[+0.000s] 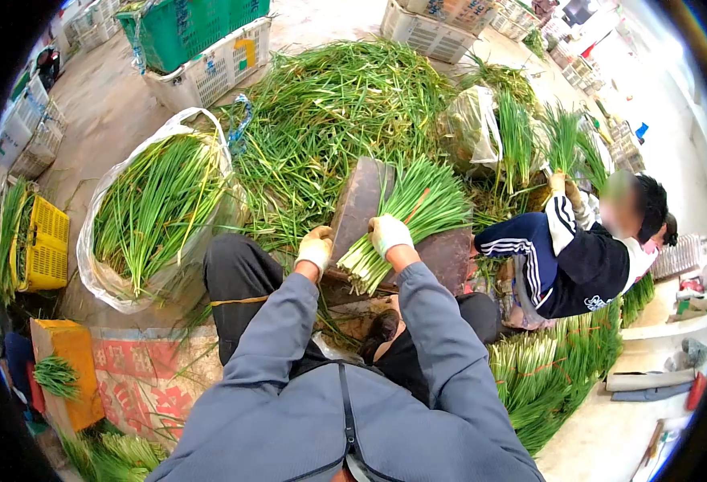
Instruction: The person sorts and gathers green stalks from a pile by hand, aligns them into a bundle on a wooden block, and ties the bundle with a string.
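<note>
A bundle of green stalks (430, 201) with a red band around it lies slanted over a dark brown block (450, 261), its pale cut ends toward me. My right hand (390, 234), in a pale glove, is closed over the bundle near those ends. To its left, my left hand (316, 247), also gloved, is at the block's left edge, apart from the bundle; its fingers are curled and partly hidden, so what they hold cannot be made out. Beyond the block spreads a large heap of loose green stalks (345, 104).
An open plastic bag of stalks (157, 209) stands at left, near a yellow crate (46, 245). Stacked crates (209, 76) are behind. A person (590, 261) sits at right, holding stalks, beside another bag (470, 128). Banded bundles (554, 369) lie at lower right.
</note>
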The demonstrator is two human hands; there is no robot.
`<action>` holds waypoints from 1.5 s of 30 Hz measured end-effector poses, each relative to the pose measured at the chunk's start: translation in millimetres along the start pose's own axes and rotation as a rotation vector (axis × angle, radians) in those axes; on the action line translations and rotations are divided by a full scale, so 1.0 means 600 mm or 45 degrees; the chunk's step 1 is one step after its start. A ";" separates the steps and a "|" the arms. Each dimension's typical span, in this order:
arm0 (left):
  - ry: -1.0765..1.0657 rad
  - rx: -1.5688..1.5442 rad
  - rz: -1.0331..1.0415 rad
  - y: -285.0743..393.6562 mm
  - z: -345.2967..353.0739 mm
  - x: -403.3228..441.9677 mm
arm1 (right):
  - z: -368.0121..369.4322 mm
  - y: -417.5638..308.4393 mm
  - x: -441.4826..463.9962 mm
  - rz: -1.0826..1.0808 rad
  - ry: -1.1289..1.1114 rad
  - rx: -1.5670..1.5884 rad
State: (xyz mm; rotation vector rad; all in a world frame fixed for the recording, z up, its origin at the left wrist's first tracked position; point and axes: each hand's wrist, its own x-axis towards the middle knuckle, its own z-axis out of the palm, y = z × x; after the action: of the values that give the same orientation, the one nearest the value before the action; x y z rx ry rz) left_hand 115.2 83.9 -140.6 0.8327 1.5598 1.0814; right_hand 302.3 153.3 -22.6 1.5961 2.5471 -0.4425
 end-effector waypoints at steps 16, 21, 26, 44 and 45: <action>-0.264 0.268 -0.053 0.047 0.063 0.000 | -0.016 0.026 -0.250 -0.222 -0.595 0.905; -0.077 0.338 0.045 0.051 0.041 0.004 | 0.013 0.037 -0.263 0.033 -0.606 1.342; -0.094 0.349 0.048 0.118 -0.039 -0.024 | -0.009 0.016 -0.272 0.058 -0.644 1.379; -0.226 -0.745 0.040 0.164 -0.098 -0.094 | 0.069 -0.070 -0.067 -0.107 0.016 0.038; -0.187 -0.907 0.054 0.182 -0.114 -0.093 | 0.070 -0.071 -0.072 -0.104 -0.026 0.015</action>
State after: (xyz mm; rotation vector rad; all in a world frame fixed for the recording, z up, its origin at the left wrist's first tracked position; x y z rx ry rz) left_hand 61.4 56.7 -14.0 0.4377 0.9262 1.4430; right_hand 280.8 86.1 -44.0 1.4877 2.6068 -0.4793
